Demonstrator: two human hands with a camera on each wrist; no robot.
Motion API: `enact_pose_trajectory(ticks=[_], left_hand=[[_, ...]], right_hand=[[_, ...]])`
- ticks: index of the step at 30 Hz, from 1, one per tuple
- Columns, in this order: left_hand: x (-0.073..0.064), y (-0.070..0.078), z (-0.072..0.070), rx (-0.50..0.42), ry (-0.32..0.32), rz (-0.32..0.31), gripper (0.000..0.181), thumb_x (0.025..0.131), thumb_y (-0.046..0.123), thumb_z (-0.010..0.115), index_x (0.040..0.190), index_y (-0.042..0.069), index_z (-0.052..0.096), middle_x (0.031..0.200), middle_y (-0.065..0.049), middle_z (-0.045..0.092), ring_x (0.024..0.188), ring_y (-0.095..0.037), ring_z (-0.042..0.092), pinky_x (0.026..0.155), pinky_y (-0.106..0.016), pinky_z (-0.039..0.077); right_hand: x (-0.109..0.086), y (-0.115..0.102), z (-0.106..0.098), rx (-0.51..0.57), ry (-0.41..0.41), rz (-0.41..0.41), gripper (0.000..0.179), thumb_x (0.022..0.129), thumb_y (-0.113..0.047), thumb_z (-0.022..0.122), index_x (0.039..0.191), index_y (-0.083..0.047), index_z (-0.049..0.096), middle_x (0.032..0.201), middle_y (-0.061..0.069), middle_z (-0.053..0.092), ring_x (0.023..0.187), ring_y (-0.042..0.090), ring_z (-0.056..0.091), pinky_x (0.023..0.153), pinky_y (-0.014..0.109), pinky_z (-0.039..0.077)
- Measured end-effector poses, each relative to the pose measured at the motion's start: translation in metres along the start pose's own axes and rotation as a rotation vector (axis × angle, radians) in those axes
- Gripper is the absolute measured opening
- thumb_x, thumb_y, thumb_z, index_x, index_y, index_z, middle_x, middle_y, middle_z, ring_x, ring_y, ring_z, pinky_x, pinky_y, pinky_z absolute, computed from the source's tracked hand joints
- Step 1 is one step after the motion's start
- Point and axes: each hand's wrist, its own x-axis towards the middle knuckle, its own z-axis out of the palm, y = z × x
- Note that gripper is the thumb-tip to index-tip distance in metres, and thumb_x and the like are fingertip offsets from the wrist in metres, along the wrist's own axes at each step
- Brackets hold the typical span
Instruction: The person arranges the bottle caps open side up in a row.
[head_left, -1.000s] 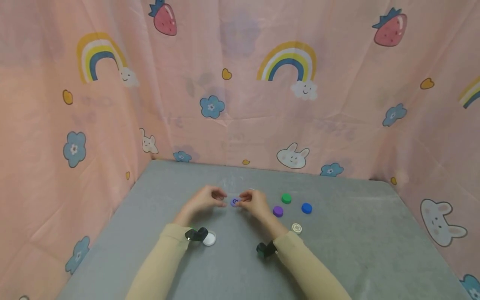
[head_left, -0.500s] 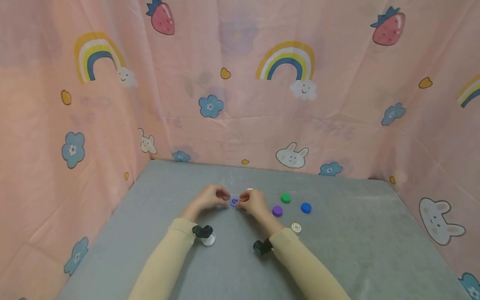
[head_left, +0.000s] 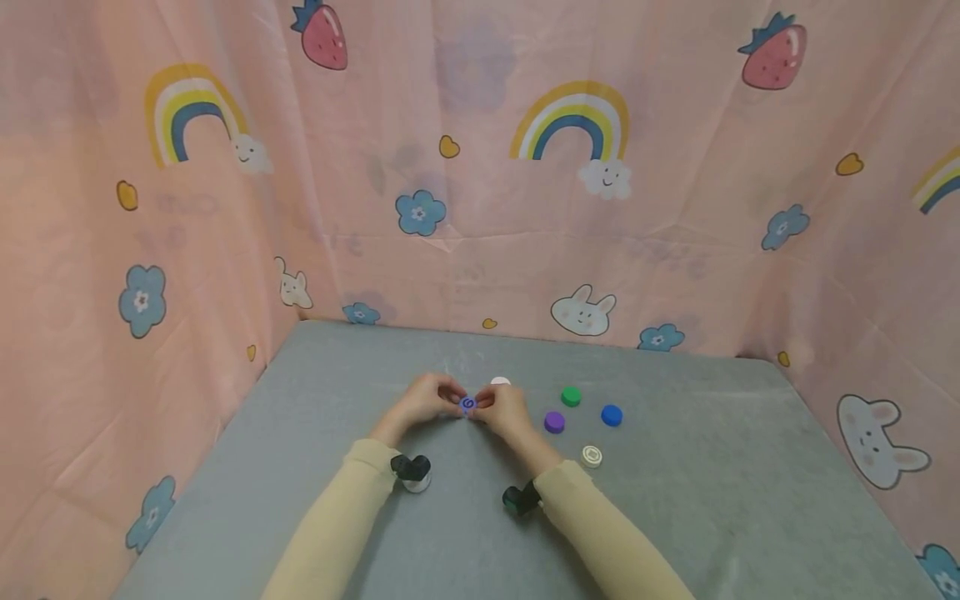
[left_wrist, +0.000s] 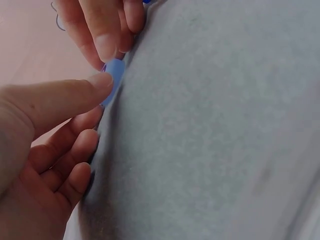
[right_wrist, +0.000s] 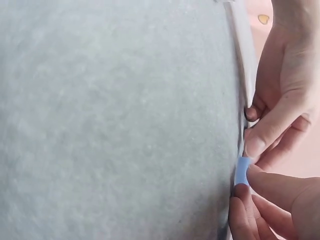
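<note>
A small round lavender-blue cap (head_left: 468,404) with a dark swirl on its top sits between my two hands near the middle of the table. My left hand (head_left: 423,400) pinches its left side; the left wrist view shows the thumb lying on the cap's pale blue side (left_wrist: 116,75). From the other side my right hand (head_left: 508,408) grips the cap with thumb and fingers, as the right wrist view also shows. The cap's far side is hidden by fingers. Whether it touches the table is hard to tell.
Right of my right hand lie a purple cap (head_left: 554,422), a green cap (head_left: 571,397), a blue cap (head_left: 611,415) and a cream patterned disc (head_left: 591,456). A white disc (head_left: 500,381) shows behind that hand. Another white disc (head_left: 417,485) lies under the left wrist camera.
My left hand has moved right, closing the gap to the lavender-blue cap, and now pinches it. The right hand has stayed on the cap, nearly in place.
</note>
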Motion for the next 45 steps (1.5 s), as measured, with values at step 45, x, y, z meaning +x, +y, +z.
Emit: enact_pose_trajectory(ticks=[45], left_hand=[[0.0032,-0.0009,0.0043,0.060,-0.004,0.028,0.024,0.069,0.002,0.081,0.090,0.005,0.069,0.080,-0.003,0.066,0.068,-0.010,0.056,0.059,-0.022,0.046]], right_hand=[[-0.0010,0.0027,0.0105,-0.095,0.068,-0.107,0.021,0.069,-0.009,0.083,0.086,-0.002,0.072,0.075,0.007,0.071,0.067,0.013,0.062,0.063,0.025,0.050]])
